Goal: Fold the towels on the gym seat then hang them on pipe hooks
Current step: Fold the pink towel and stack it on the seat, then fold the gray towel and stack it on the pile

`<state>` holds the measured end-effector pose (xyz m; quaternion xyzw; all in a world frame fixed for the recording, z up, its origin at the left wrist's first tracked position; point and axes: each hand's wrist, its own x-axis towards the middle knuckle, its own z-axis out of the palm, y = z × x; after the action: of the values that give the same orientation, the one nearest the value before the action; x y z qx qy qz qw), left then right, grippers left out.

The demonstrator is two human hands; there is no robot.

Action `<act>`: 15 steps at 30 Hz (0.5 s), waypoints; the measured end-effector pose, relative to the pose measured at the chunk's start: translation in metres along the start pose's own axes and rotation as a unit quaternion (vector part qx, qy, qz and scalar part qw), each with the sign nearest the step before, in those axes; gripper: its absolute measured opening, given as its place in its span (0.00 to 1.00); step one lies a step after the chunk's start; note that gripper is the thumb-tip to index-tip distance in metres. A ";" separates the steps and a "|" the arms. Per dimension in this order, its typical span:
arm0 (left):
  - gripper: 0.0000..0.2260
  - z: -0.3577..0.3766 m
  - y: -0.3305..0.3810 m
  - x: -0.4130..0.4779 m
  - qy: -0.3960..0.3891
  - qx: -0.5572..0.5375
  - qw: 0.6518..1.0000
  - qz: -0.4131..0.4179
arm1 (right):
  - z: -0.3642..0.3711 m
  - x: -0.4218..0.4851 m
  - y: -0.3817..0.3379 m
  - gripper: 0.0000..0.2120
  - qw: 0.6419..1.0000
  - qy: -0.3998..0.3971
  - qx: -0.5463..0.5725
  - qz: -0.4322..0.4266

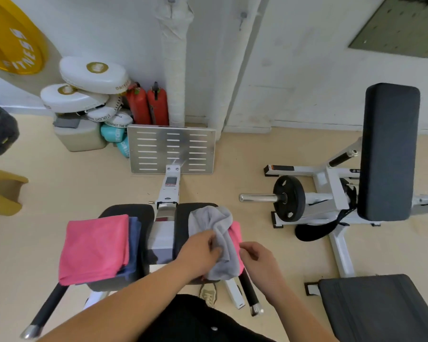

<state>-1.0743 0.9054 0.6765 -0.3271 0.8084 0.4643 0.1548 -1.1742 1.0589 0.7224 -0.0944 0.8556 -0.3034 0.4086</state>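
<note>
My left hand [203, 250] pinches the crumpled grey towel [218, 240] on the right seat pad [182, 218]; my right hand [255, 257], at its 3 o'clock, fingers curled, grips nothing I can see. Four towels counted: grey, pink edge [236, 234] beneath, folded pink [95, 248] over blue [134, 243] at 9 o'clock. Footplate [171, 149] at 12, two red extinguishers [148, 106] beyond.

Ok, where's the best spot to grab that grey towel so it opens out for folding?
Probably the grey towel by its near edge, from your side: it lies bunched on the right seat pad, and both hands already pinch it there, so lifting lets the rest hang open.
</note>
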 end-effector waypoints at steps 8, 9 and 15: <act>0.13 0.032 0.014 0.028 0.139 -0.098 0.976 -0.138 | -0.044 0.023 0.031 0.08 0.997 -0.078 -0.010 -0.005; 0.15 0.033 0.015 0.024 0.153 -0.121 0.971 -0.138 | -0.046 0.026 0.033 0.07 0.997 -0.083 -0.011 -0.005; 0.08 -0.005 0.037 -0.023 0.230 -0.302 0.915 -0.138 | -0.037 0.043 0.029 0.12 0.991 -0.130 -0.011 -0.030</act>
<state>-1.0821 0.9231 0.7162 -0.5645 0.5895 0.5723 -0.0790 -1.2281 1.0809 0.6954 -0.1627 0.7954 -0.2914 0.5059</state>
